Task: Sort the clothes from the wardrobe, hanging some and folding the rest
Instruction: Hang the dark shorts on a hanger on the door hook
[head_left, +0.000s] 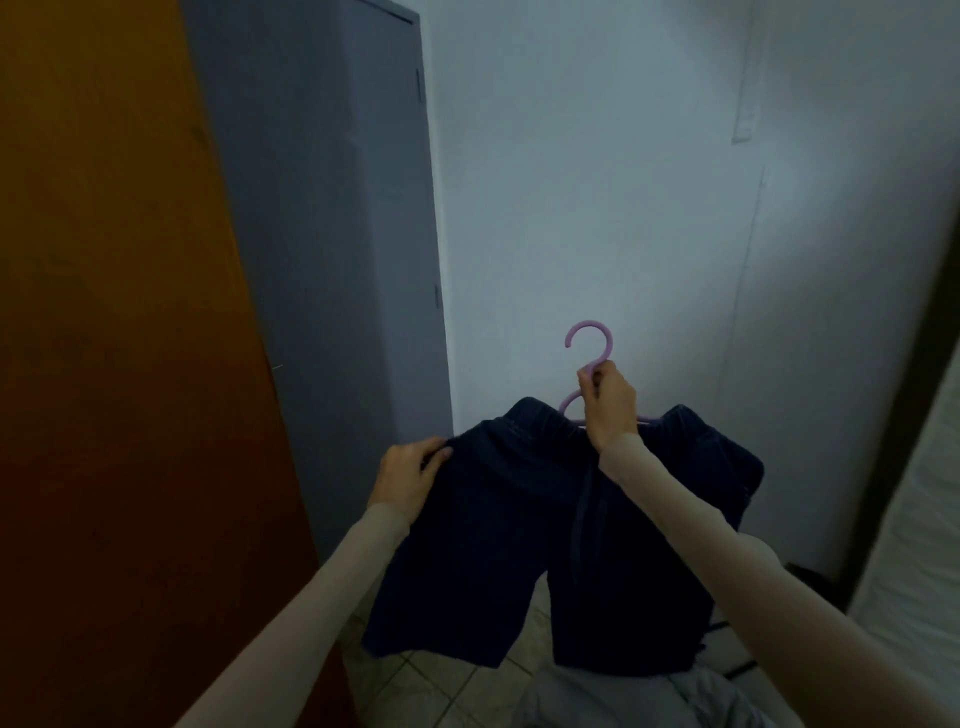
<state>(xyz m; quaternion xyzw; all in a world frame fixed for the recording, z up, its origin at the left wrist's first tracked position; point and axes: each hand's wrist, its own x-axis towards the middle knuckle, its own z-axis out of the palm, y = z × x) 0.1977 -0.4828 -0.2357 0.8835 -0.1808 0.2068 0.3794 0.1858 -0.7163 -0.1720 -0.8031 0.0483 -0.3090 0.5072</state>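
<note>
A pair of dark navy shorts with a drawstring hangs from a lilac plastic hanger in front of me. My right hand grips the hanger's neck just below the hook and holds it up. My left hand pinches the left end of the shorts' waistband. The hanger's bar is mostly hidden by the waistband and my right hand. Both legs of the shorts hang down freely above the floor.
An orange-brown wooden door panel fills the left side. Beside it stands a grey door or cabinet. A white wall lies ahead. Tiled floor shows below, with grey cloth at the bottom and something white at the right.
</note>
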